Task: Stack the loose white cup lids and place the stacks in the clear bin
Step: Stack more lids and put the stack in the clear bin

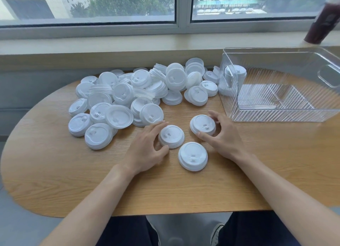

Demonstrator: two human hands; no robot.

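1. Left hand [147, 144], palm down, curls its fingers [158, 125] around one lid [171, 136].
2. Right hand [223, 135] pinches another lid [202, 124] rim-to-rim.
3. Loose lid pile [132, 96] at 11 o'clock; clear bin [276, 115] at 2 o'clock, seemingly holding one stack [235, 74].

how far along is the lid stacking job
Early on. Done: one stack of white plastic cup lids stands in the ribbed clear plastic bin. In hand: the left hand grips one white lid and the right hand grips another, with a third lid lying loose between them. Left: the big pile of loose white lids on the oval wooden table.
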